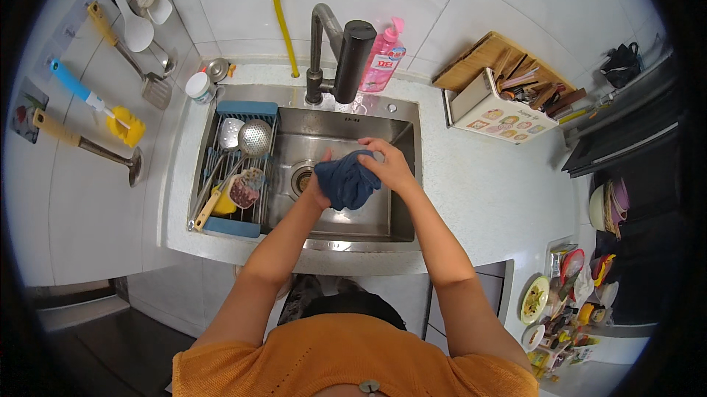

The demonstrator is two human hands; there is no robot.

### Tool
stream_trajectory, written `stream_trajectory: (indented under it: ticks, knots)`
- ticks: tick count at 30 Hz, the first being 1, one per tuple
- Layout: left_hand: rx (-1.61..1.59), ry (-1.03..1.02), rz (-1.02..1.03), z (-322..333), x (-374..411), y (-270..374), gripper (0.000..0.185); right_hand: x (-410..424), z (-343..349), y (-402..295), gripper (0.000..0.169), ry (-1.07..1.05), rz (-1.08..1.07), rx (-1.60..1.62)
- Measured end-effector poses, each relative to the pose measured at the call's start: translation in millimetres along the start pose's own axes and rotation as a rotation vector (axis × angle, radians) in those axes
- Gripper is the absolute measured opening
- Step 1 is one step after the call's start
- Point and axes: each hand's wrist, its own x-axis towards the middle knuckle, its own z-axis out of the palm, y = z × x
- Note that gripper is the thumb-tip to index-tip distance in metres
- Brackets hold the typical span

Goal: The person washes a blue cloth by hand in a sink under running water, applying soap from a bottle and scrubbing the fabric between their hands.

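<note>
A bunched dark blue cloth [348, 179] is held between my hands above the stainless steel sink [359, 226]. My left hand [320, 190] supports it from the left and below, most of its fingers hidden by the cloth. At the upper right, my right hand [389, 165] pinches the cloth's edge between thumb and fingers. Behind the cloth, the drain [301, 177] shows in the sink's floor. The dark faucet [353, 63] rises at the back of the sink, beyond my hands.
A blue-ended drying rack [232, 227] on the left holds a perforated skimmer [255, 137] and sponges. Behind the sink stands a pink soap bottle [381, 63]. To the right are a utensil holder [497, 112] and a cutting board [469, 63]. Ladles and spatulas hang on the left wall.
</note>
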Motion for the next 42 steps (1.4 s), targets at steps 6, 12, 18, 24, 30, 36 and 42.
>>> stream_trajectory:
  ticks: [6, 12, 18, 24, 30, 36, 42]
  knots:
    - [-0.111, 0.075, 0.12, 13.1, -12.0, -1.2, 0.071, -6.6, -0.3, -2.0, 0.018, 0.332, 0.36, 1.144]
    - [0.055, 0.147, 0.352, 8.5, -0.3, -12.1, 0.058, -4.4, 19.3, -3.5, 0.023, 0.432, 0.525, 1.466]
    - [-0.002, 0.205, 0.498, 9.1, 15.5, -20.0, 0.043, -6.9, 35.0, 8.2, 0.021, 0.62, 0.177, 0.976]
    - [-0.133, -0.174, 0.288, -31.3, 20.9, 10.5, 0.036, -38.5, 96.7, -66.8, 0.021, 0.459, -0.283, -0.236]
    - [0.297, 0.615, 0.512, 28.1, 15.4, -38.0, 0.027, -14.4, 68.9, -6.4, 0.014, 0.584, 0.055, -0.226]
    - [0.173, 0.647, 0.32, 19.7, 9.1, -19.8, 0.03, -33.7, 97.0, -23.7, 0.016, 0.687, -0.203, 0.001]
    - [0.18, 0.545, 0.397, 9.5, 12.8, -37.1, 0.027, -21.7, 81.2, -33.7, 0.018, 0.656, 0.0, -0.131]
